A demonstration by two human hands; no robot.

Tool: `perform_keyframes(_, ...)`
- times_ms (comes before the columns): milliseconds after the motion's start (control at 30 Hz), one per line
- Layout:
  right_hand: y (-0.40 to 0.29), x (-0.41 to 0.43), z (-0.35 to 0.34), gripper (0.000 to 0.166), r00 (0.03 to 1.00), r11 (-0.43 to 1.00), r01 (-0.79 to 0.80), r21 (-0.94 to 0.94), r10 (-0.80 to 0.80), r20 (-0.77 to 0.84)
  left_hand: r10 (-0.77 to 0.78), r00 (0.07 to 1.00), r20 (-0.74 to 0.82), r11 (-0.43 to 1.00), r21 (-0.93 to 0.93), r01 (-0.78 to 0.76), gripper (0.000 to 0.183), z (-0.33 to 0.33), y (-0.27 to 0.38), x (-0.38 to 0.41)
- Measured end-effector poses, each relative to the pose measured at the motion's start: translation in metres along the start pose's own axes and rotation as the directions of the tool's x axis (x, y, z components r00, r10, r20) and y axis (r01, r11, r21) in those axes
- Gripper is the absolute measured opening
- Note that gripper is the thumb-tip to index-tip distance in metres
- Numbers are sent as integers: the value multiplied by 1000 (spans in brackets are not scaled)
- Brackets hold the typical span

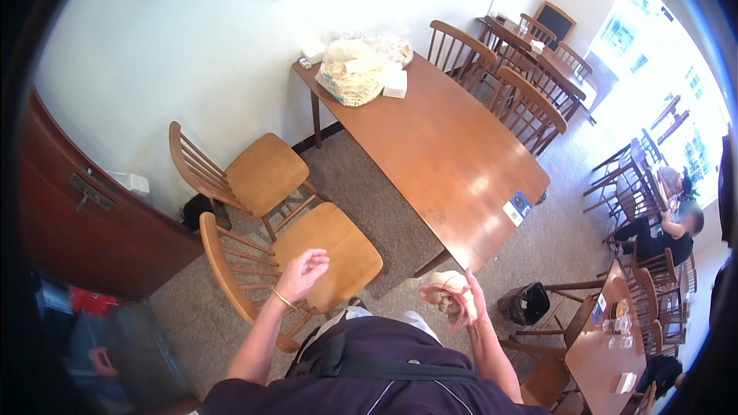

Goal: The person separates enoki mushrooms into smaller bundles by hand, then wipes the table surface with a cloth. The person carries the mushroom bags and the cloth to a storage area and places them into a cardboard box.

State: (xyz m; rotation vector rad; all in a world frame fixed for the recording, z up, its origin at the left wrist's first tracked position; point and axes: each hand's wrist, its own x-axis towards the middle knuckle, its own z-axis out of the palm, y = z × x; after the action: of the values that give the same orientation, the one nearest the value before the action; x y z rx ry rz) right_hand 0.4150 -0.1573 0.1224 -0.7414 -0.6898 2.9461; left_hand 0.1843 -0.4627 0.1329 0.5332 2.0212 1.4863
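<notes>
My right hand (pixel 475 295) holds a soft cream-coloured bundle with red edging (pixel 451 294), near the front corner of a wooden table (pixel 444 144). What the bundle is made of or contains I cannot tell. Over the seat of a wooden chair (pixel 331 253) hovers my left hand (pixel 302 276), fingers loosely bent and apart, nothing in them. A gold bangle (pixel 283 298) circles that wrist. At the table's far end rests a large clear plastic bag of pale stuff (pixel 357 75), with a white box-like item (pixel 395 82) beside it.
A second wooden chair (pixel 268 173) stands left of the table, by a dark red door (pixel 98 207). A lined black bin (pixel 523 304) is on the floor at right. Another table (pixel 599 351) holds glasses. A seated person (pixel 663 242) is by the windows. A printed card (pixel 517 208) lies on the near table.
</notes>
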Motion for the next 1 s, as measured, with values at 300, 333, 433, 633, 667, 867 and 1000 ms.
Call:
perform_keyframes(300, -101, 147, 19, 59, 971, 921, -37, -387, 125, 203, 172, 977, -125, 980, 119, -158, 42, -69, 67, 133)
perform_keyframes(333, -115, 168, 34, 63, 971, 909, -39, -415, 133, 199, 182, 971, -155, 968, 202, -149, 46, -79, 80, 150)
perform_keyframes(433, -166, 243, 46, 67, 973, 865, -2, -502, 117, 198, 215, 953, -216, 945, 291, -147, 64, -100, 104, 229)
perform_keyframes(633, -250, 427, 99, 72, 987, 809, 130, -573, -54, 149, 344, 841, -418, 883, 449, -138, 103, -134, 135, 443)
perform_keyframes(667, -271, 466, 94, 73, 990, 782, 137, -608, -98, 97, 366, 815, -450, 848, 522, -92, 113, -133, 145, 481)
perform_keyframes(867, -335, 579, 161, 43, 957, 691, 289, -663, -215, 194, 478, 682, -553, 766, 643, -15, 123, -124, 176, 606)
perform_keyframes(1000, -357, 633, 185, 35, 969, 850, 170, -498, -52, 242, 411, 802, -434, 858, 481, -179, 82, -139, 158, 657)
